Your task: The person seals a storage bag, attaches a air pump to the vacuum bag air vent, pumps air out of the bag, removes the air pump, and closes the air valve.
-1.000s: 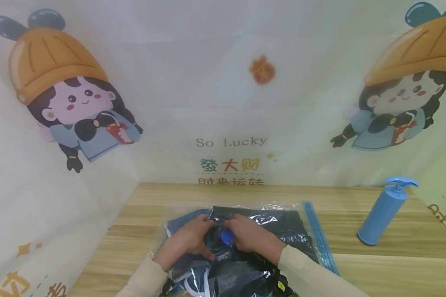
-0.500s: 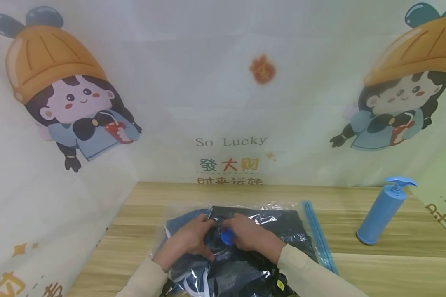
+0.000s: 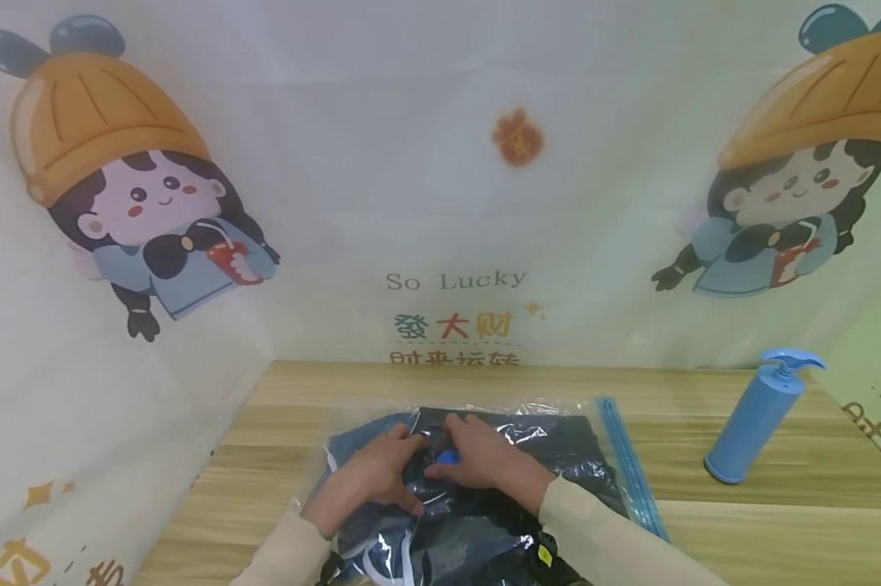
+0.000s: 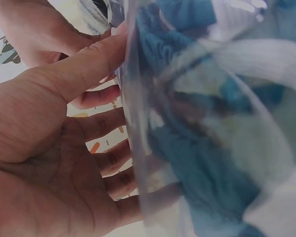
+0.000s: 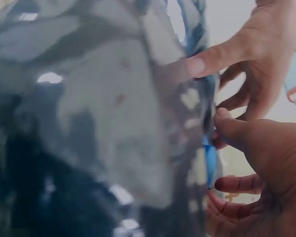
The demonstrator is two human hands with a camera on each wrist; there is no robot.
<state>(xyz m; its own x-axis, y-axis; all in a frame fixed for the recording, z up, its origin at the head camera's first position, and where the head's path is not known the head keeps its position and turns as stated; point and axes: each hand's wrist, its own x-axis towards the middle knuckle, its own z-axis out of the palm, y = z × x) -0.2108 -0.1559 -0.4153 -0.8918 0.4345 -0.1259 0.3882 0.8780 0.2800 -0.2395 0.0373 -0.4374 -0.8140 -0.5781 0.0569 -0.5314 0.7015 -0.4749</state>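
Note:
A clear plastic storage bag (image 3: 477,533) with dark and blue folded cloth inside lies flat before me. On its top sits a round blue valve cap (image 3: 448,457). My right hand (image 3: 488,460) has its thumb and fingers around the cap, partly covering it. Just left of the cap, my left hand (image 3: 378,472) rests on the bag with fingers spread and nothing held. The left wrist view shows the left thumb (image 4: 96,61) touching the plastic. In the right wrist view a blue edge of the cap (image 5: 210,163) shows between the right thumb and fingers.
A blue hand pump (image 3: 756,419) stands upright on the wooden table (image 3: 792,541), right of the bag. The bag's blue zip strip (image 3: 631,468) runs along its right side. A printed cloth backdrop (image 3: 338,163) rises behind and beside the table.
My right hand has turned at the cap: its fingertips reach farther forward and its thumb now covers the cap's near part. The left hand and the bag have stayed in place.

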